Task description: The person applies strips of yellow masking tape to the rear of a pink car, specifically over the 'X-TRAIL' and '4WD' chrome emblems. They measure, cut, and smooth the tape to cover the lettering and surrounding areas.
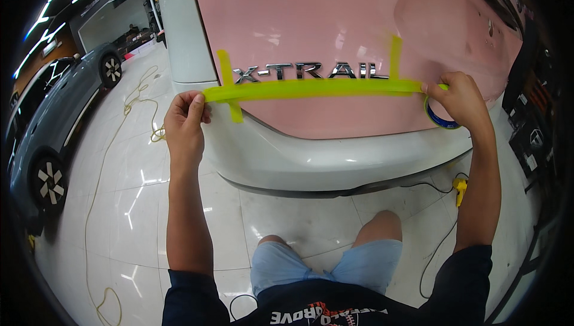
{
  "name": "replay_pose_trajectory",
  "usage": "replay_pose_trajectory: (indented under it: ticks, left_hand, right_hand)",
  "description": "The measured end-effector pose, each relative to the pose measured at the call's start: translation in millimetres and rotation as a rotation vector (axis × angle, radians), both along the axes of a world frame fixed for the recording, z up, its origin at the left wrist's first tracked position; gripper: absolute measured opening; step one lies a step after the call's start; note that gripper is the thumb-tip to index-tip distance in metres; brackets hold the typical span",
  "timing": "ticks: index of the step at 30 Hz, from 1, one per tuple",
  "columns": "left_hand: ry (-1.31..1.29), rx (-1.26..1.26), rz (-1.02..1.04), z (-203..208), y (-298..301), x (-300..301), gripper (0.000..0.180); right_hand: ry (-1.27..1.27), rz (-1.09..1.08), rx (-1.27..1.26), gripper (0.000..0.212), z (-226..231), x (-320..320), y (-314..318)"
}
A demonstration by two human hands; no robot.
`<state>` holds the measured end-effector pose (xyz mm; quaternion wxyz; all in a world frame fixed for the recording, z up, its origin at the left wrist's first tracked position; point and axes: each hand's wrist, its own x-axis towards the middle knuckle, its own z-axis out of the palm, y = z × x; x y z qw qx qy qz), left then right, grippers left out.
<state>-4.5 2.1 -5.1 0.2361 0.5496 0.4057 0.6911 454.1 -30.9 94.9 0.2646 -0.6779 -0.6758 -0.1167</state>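
Observation:
A long strip of yellow-green masking tape [317, 89] is stretched level between my hands, just under the chrome letter badge [311, 71] on a pink car panel [299, 15]. My left hand [185, 117] pinches the strip's left end, over the white body edge. In my right hand [460, 100] is the tape roll [441, 115] with a blue core, partly hidden by my fingers. Short upright tape pieces stand at both ends of the badge: a left piece [237, 112], crossed by the long strip, and a right piece [395, 54].
The car's white bumper [323, 161] curves below the panel. A grey car [66, 117] is parked at left. A yellow cord [98, 176] runs over the tiled floor, and a black cable with a yellow fitting [460, 191] lies at right. Dark boxes [532, 141] stand at far right.

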Motion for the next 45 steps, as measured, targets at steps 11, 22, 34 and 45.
replay_pose_trajectory:
  ticks: [11,22,34,45]
  left_hand:
    - [0.019,0.054,0.034,4.7,-20.9,3.5,0.017]
    - [-0.009,0.029,0.029,-2.3,3.4,1.9,0.018]
    - [-0.082,0.097,0.025,-1.0,-8.9,-0.1,0.017]
    - [-0.01,-0.009,0.045,1.0,-2.5,4.7,0.019]
  right_hand:
    - [0.118,0.161,-0.032,0.052,-5.7,17.0,-29.5]
    - [0.141,0.107,-0.034,0.053,-9.3,15.0,1.7]
    - [0.215,0.191,-0.068,0.052,-4.1,19.9,-21.9]
    - [0.276,0.181,-0.087,0.047,-9.8,21.1,-7.7]
